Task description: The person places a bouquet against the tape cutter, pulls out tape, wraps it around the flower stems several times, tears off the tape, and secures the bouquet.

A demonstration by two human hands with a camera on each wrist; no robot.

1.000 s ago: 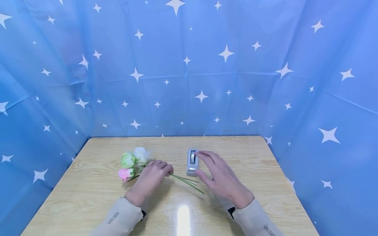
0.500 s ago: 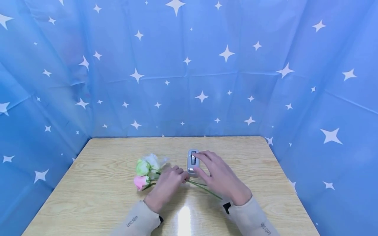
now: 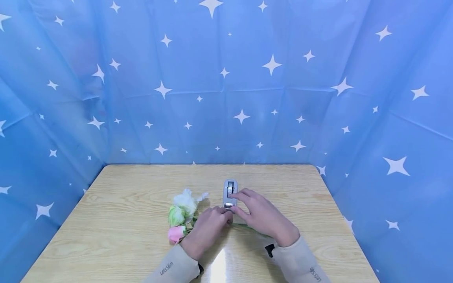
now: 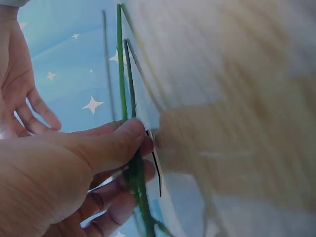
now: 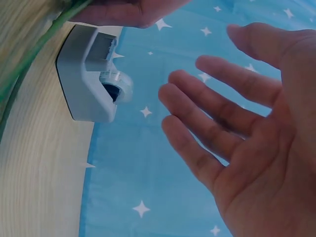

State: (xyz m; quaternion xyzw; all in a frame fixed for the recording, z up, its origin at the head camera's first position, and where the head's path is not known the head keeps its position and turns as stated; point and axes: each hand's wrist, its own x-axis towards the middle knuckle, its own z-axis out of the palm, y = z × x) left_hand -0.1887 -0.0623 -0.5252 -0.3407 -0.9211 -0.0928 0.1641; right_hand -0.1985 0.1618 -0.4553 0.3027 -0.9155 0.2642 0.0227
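My left hand [image 3: 209,226] pinches the green stems [image 4: 122,74] of several artificial flowers between thumb and fingers. A white flower [image 3: 185,201], a pale green flower [image 3: 175,216] and a pink flower [image 3: 176,234] lie left of that hand in the head view. The stems run rightward, partly below my right hand [image 3: 265,216]. A grey tape dispenser [image 5: 79,76] with a clear tape roll [image 5: 119,86] stands just beyond the left hand's fingertips. In the right wrist view, my right hand's fingers are spread, loosely bent, with nothing in them, apart from the dispenser.
The light wood table [image 3: 131,196] bears everything here. A blue cloth [image 3: 198,110] with white stars hangs behind its far edge and along both sides. Bright glare lies on the near part of the tabletop.
My left hand has carried the flowers rightward and toward me, its fingers now just in front of the tape dispenser. The right hand has barely moved.
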